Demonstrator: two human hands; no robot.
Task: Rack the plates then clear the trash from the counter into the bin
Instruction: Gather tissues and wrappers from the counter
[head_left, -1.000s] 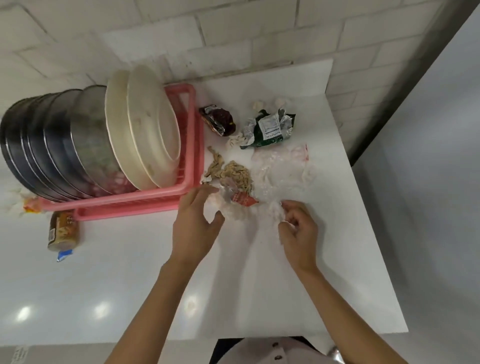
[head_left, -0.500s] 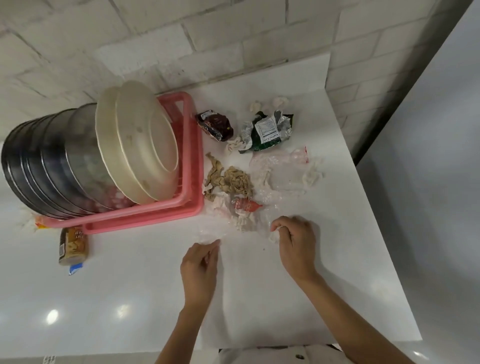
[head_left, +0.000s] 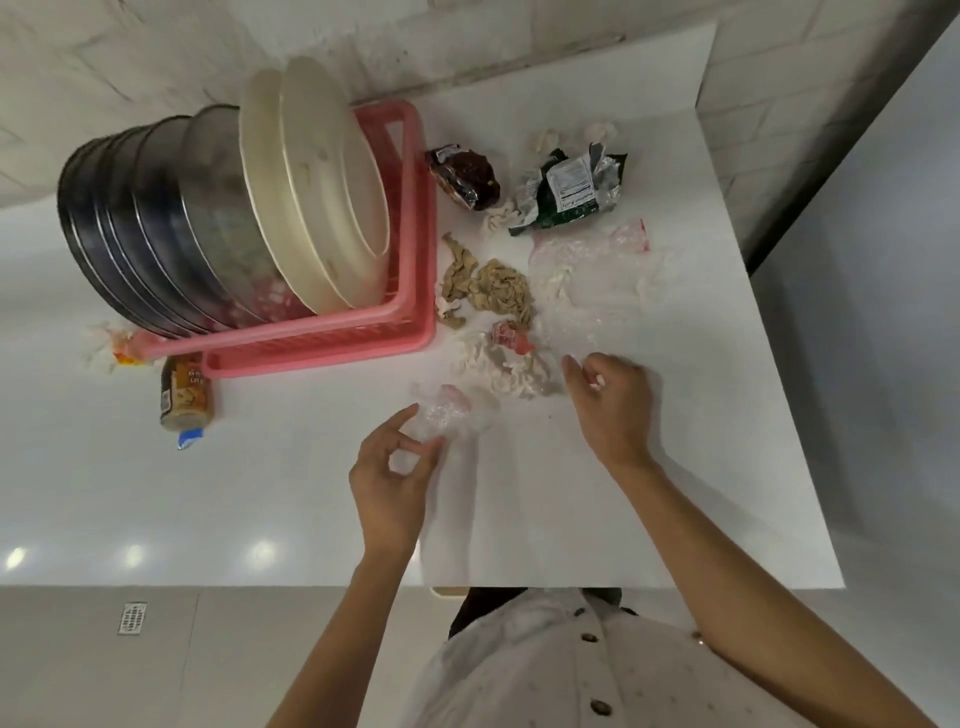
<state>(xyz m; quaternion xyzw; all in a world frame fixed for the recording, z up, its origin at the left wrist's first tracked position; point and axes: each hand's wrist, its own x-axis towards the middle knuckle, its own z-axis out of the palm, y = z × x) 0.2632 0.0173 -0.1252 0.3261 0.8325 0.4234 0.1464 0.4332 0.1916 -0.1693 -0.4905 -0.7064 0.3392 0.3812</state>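
The left hand (head_left: 395, 467) pinches crumpled clear plastic wrap (head_left: 447, 413) on the desk (head_left: 260, 493). The right hand (head_left: 615, 410) curls round a small white scrap (head_left: 596, 384). More trash (head_left: 493, 286) lies at twelve o'clock, and plates (head_left: 322, 176) stand in the pink rack (head_left: 415, 312) at ten.

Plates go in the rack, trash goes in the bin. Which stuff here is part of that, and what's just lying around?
Job: cream plates, steel plates, pink rack, green wrapper, dark red wrapper, brown paper, clear bag, tissue scraps, plastic film pinched by the left hand.
Lying about: floor drain, tiled wall; brown-labelled container beside the rack unclear.
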